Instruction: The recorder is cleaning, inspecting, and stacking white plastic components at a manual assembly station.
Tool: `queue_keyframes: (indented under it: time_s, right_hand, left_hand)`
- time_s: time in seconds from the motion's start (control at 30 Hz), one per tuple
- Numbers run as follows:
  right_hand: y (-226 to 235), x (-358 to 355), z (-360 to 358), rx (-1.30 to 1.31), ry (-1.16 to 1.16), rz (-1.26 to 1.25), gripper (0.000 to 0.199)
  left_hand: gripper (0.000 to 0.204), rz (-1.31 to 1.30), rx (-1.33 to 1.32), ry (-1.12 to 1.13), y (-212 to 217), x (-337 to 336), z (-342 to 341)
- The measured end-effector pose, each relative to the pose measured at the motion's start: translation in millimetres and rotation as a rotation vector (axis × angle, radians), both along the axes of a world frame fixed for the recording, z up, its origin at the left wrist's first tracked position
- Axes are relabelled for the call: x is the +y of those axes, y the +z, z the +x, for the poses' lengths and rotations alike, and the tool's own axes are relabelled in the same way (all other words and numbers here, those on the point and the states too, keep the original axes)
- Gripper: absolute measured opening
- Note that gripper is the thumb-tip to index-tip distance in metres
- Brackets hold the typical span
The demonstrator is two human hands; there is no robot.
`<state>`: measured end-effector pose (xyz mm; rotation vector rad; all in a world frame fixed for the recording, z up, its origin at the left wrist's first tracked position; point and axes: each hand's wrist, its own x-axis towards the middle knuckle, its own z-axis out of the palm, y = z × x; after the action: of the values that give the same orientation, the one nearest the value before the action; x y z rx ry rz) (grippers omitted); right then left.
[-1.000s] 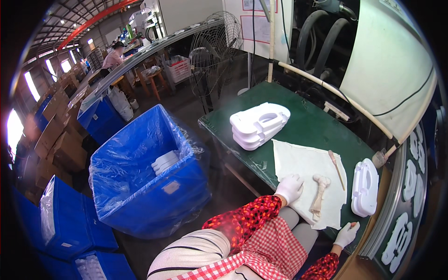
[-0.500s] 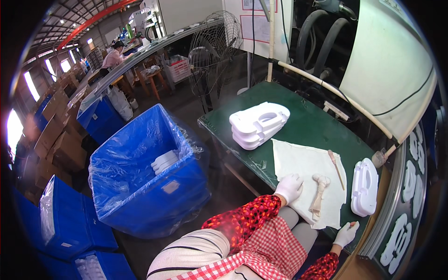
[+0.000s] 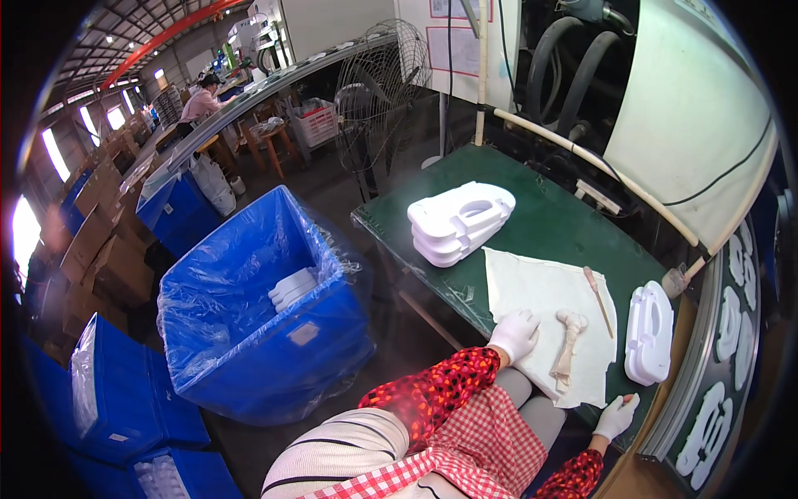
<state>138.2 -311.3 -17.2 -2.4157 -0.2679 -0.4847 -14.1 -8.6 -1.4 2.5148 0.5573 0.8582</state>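
My left hand (image 3: 515, 334), in a white glove, rests palm down with its fingers laid out on a white cloth (image 3: 532, 279) at the table's near edge. Right of it on the cloth lies a bundle of knotted beige fabric (image 3: 568, 345). A thin tool with a brown handle (image 3: 593, 281) lies farther right. My right hand (image 3: 615, 418), also gloved, rests at the table's near right edge with its fingers loosely bent and some fingertips bare; I see nothing held. Just beyond it sits a white moulded plastic piece with an oval opening (image 3: 649, 334).
A stack of similar white pieces (image 3: 449, 237) stands on the green table (image 3: 549, 204). Left is a blue bin (image 3: 274, 366) lined with clear plastic, white pieces inside. A conveyor (image 3: 677, 416) carrying white parts runs along the right. A fan (image 3: 378, 91) stands behind; a person (image 3: 199, 104) works far off.
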Motion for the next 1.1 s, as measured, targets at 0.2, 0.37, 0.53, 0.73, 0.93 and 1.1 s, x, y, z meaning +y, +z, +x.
queue_keyframes:
  time_s: [0.2,0.37,0.53,0.73,0.93,1.1]
  right_hand:
    - [7,-6,-8,-0.01,-0.045,0.005,0.031]
    - [43,28,-13,0.113,-0.084,0.008,0.017]
    - [31,33,-3,-0.035,-0.029,0.102,0.008]
    - [35,15,-9,0.068,0.001,0.157,0.011]
    - [76,-18,17,0.049,0.078,0.281,0.014]
    - [137,-101,83,-0.101,-0.15,0.153,0.024]
  left_hand:
    - [0.014,-0.047,0.069,-0.077,9,0,8]
    - [0.024,-0.125,0.293,-0.05,11,10,14]
    - [0.016,-0.005,0.127,0.009,-4,17,11]
    - [0.012,0.0,0.054,-0.068,-2,5,14]
    - [0.01,0.034,0.02,-0.062,-1,15,13]
    - [0.009,0.044,0.047,-0.049,-2,19,18]
